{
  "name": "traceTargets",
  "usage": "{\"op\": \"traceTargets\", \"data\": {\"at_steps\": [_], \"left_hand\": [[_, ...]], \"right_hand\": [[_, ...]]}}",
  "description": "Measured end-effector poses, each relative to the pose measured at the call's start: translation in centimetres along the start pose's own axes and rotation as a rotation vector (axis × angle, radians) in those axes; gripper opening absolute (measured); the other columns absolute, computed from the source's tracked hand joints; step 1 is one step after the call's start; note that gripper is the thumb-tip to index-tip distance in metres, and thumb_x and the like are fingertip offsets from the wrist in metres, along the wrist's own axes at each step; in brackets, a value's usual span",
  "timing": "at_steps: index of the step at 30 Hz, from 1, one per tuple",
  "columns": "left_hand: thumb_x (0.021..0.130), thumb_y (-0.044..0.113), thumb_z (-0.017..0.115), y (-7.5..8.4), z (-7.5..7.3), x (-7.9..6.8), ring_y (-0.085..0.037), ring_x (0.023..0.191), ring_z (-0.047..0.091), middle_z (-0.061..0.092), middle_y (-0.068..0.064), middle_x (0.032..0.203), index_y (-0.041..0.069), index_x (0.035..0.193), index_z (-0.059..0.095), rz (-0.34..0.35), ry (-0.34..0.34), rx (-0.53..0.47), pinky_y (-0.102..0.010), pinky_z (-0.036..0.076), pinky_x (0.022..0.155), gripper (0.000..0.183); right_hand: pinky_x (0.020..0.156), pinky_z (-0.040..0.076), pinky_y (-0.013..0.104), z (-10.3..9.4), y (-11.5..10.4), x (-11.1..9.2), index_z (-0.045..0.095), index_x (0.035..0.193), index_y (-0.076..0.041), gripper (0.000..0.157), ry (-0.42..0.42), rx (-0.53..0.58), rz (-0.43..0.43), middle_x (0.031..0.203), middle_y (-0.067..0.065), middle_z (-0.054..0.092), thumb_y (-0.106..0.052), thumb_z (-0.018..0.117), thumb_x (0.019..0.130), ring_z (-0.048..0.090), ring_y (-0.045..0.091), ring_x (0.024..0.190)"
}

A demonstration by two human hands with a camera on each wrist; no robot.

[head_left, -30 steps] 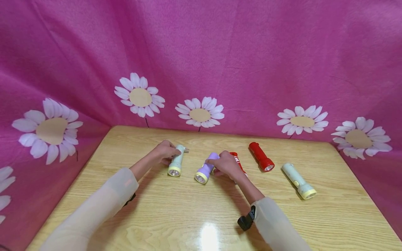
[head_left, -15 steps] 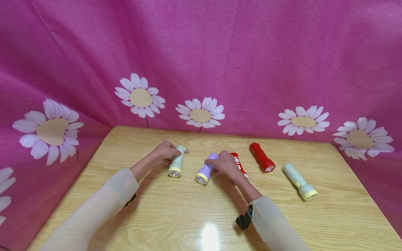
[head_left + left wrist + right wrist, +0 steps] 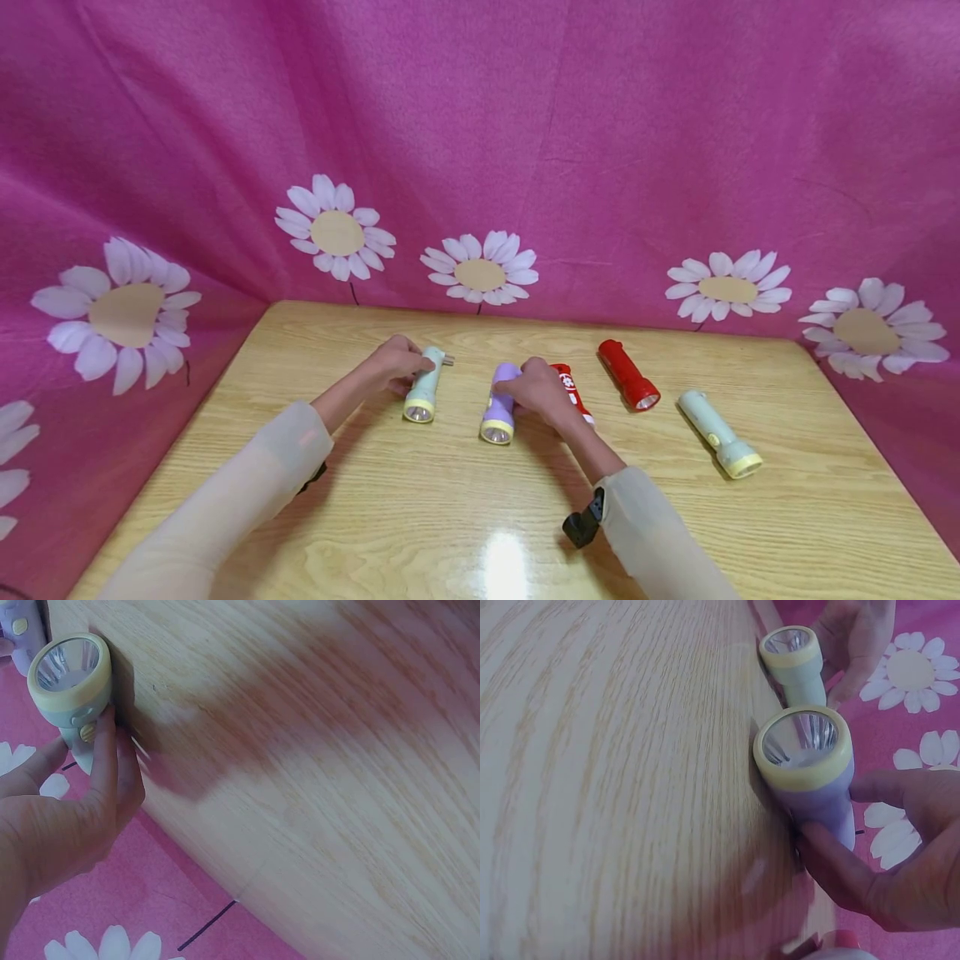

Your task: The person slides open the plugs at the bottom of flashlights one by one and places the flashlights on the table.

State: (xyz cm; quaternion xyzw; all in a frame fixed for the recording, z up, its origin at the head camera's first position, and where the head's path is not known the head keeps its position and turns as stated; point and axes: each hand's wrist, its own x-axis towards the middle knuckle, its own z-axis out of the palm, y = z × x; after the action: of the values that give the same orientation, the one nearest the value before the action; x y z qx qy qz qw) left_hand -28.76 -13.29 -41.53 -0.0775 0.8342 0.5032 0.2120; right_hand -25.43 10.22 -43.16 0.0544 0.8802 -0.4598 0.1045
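A pale green flashlight (image 3: pixel 426 385) with a yellow rim lies on the table, its lens toward me and metal prongs poking out near its tail. My left hand (image 3: pixel 398 363) grips it from the left, thumb on one side and fingers on the other, as the left wrist view shows with the hand (image 3: pixel 67 810). To its right lies a purple flashlight (image 3: pixel 501 408), also yellow-rimmed and lens toward me. My right hand (image 3: pixel 538 388) pinches its body between thumb and fingers (image 3: pixel 832 862). Just behind that hand, a red flashlight with a white pattern (image 3: pixel 572 390) is partly hidden.
Farther right lie a plain red flashlight (image 3: pixel 628 377) and a second pale green flashlight (image 3: pixel 720 435), both angled to the right. A pink cloth with white daisies (image 3: pixel 480 150) hangs behind and beside the wooden table (image 3: pixel 420 517).
The purple flashlight has turned in my right hand, its lens end swinging right, so it now lies nearly parallel to the green one. My left hand stays on the green flashlight.
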Motion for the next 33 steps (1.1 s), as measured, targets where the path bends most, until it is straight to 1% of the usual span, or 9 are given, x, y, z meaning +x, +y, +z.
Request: {"op": "traceTargets", "data": {"at_steps": [6, 11, 16, 23, 27, 33], "left_hand": [[0.096, 0.01, 0.065, -0.12, 0.03, 0.07, -0.026, 0.093, 0.058, 0.056, -0.022, 0.121, -0.011, 0.126, 0.052, 0.003, 0.001, 0.007, -0.037, 0.06, 0.073, 0.038], [0.096, 0.01, 0.064, -0.13, 0.05, 0.02, -0.027, 0.095, 0.06, 0.056, -0.023, 0.122, -0.011, 0.126, 0.053, 0.008, 0.001, 0.006, -0.037, 0.06, 0.074, 0.038], [0.096, 0.01, 0.064, -0.08, 0.03, -0.12, -0.028, 0.098, 0.06, 0.056, -0.023, 0.123, -0.011, 0.127, 0.053, 0.01, 0.003, 0.003, -0.038, 0.06, 0.075, 0.039], [0.096, 0.011, 0.065, -0.05, 0.08, -0.07, -0.026, 0.095, 0.059, 0.056, -0.021, 0.121, -0.01, 0.125, 0.053, 0.006, 0.022, 0.024, -0.037, 0.06, 0.073, 0.037], [0.095, 0.011, 0.065, -0.1, 0.19, 0.07, -0.026, 0.096, 0.058, 0.055, -0.021, 0.121, -0.009, 0.124, 0.053, 0.003, 0.034, 0.031, -0.036, 0.06, 0.072, 0.037], [0.094, 0.012, 0.065, -0.26, 0.2, 0.15, -0.028, 0.098, 0.06, 0.056, -0.023, 0.122, -0.009, 0.125, 0.053, 0.004, 0.03, 0.025, -0.037, 0.06, 0.075, 0.04]], "right_hand": [[0.059, 0.06, 0.031, -0.04, -0.12, -0.07, 0.062, 0.088, 0.005, 0.025, -0.016, -0.004, -0.009, 0.086, 0.015, 0.063, -0.012, 0.079, 0.079, 0.067, 0.022, 0.07], [0.063, 0.061, 0.033, -0.09, -0.2, -0.06, 0.063, 0.09, 0.008, 0.024, -0.04, 0.059, 0.007, 0.09, 0.017, 0.064, -0.009, 0.078, 0.079, 0.067, 0.021, 0.07], [0.067, 0.062, 0.036, -0.18, -0.35, -0.06, 0.063, 0.092, 0.009, 0.025, -0.048, 0.113, 0.017, 0.097, 0.019, 0.063, -0.007, 0.078, 0.08, 0.067, 0.023, 0.074], [0.068, 0.061, 0.033, -0.24, -0.58, -0.1, 0.062, 0.097, 0.008, 0.028, -0.042, 0.09, 0.023, 0.098, 0.018, 0.063, -0.007, 0.078, 0.079, 0.066, 0.024, 0.08], [0.067, 0.061, 0.032, -0.28, -0.78, -0.08, 0.062, 0.102, 0.008, 0.032, -0.038, 0.075, 0.026, 0.1, 0.018, 0.063, -0.008, 0.078, 0.079, 0.066, 0.026, 0.084], [0.07, 0.061, 0.033, -0.29, -1.0, -0.09, 0.061, 0.109, 0.009, 0.038, -0.046, 0.085, 0.026, 0.105, 0.02, 0.062, -0.008, 0.078, 0.08, 0.066, 0.029, 0.089]]}}
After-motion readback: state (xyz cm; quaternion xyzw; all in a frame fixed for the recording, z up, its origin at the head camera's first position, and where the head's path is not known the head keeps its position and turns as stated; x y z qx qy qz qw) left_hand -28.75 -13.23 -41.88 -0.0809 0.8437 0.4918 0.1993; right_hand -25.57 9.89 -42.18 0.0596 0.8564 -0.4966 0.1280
